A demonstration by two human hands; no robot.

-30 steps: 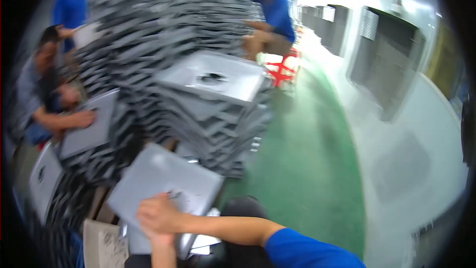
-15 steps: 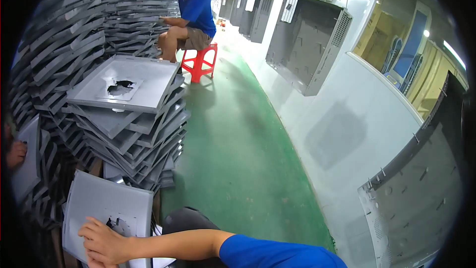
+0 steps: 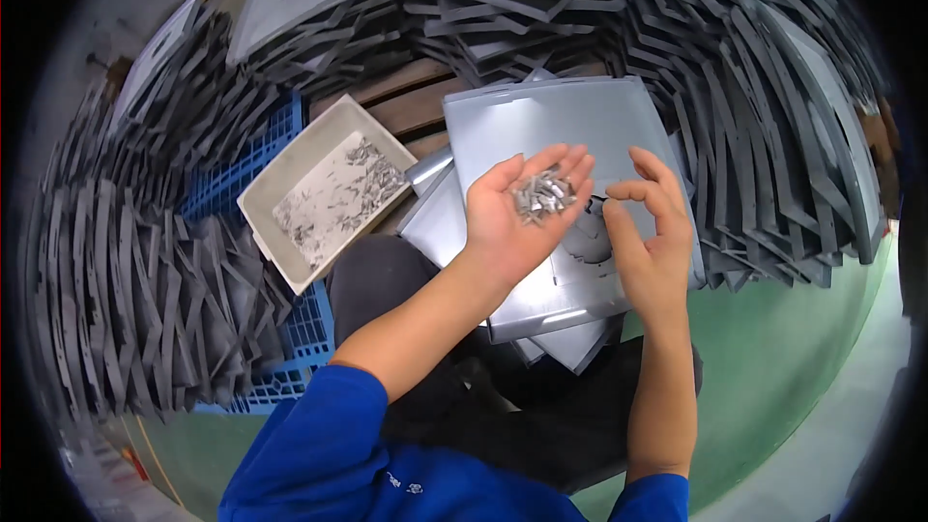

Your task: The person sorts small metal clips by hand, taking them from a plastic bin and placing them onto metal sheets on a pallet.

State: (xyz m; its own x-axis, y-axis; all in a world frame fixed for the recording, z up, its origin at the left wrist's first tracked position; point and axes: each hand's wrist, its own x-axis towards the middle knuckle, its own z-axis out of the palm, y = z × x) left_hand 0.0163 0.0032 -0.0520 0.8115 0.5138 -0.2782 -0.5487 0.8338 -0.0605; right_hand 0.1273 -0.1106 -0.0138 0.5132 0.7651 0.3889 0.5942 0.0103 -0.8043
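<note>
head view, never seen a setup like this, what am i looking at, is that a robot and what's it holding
No robot here: these are a person's own bare hands, with blue sleeves. The camera sits on their head and looks down; its wide fisheye lens bends straight edges.

The left hand is palm up, cupping a small heap of short, shiny metal pieces. The right hand is beside it, thumb and fingers bent; whether it pinches a tiny piece I can't tell.

Beneath both is a grey metal panel. To the left, a beige bin contains more small pieces. Stacks of similar panels surround the spot.
</note>
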